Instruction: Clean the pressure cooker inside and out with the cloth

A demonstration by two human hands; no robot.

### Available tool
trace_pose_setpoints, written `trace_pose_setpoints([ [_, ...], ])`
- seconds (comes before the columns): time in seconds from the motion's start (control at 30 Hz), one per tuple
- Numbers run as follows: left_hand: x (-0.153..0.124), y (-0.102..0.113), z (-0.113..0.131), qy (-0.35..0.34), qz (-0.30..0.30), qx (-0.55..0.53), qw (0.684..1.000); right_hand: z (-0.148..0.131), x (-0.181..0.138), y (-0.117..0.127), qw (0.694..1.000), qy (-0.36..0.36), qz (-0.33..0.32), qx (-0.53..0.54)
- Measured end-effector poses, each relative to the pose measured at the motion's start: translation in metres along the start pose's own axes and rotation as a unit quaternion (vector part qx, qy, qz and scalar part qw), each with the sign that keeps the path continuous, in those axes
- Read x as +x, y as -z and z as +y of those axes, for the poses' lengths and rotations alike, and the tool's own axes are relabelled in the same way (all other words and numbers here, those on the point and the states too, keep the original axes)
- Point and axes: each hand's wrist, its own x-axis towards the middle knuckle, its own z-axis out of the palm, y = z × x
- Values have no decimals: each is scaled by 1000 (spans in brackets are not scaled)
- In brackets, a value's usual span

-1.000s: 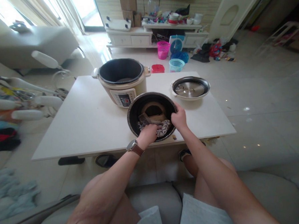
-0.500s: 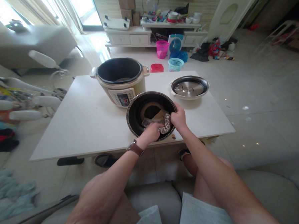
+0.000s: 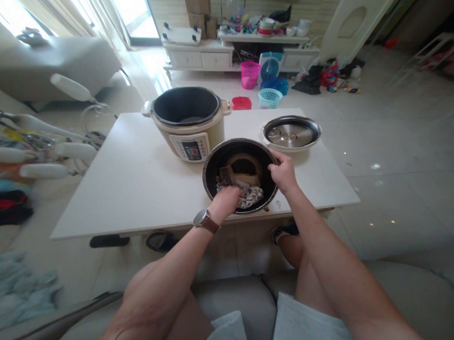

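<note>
A dark inner pot (image 3: 215,158) is tilted toward me at the front of the white table. My right hand (image 3: 283,173) grips its rim on the right side, fingers closed. Inside the pot, my left hand (image 3: 227,199), with a watch on its wrist, is closed on a patterned cloth (image 3: 251,196) with grey, white and brown parts. Part of the cloth is bunched low against the pot wall. Behind the pot stands a cream electric pressure cooker (image 3: 191,141) without its lid. The lid (image 3: 291,135) lies upside down on the table's right side.
The white table (image 3: 110,196) has its near edge just before my knees. Beyond it, a pink basket (image 3: 250,75), a light-blue basket (image 3: 270,98) and a red container (image 3: 242,103) stand on the floor. A white frame with padded arms (image 3: 70,89) is at the left.
The pot has shifted slightly to the right in view along with my right hand. My left hand has moved the cloth inside the pot, and a darker fold now shows on its left.
</note>
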Motion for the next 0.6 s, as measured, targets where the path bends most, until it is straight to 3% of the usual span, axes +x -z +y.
trace_pose_setpoints([
  [0.6,8,-5,-5,23,8,-23,999,12,-20,-24,998,0,50,-33],
])
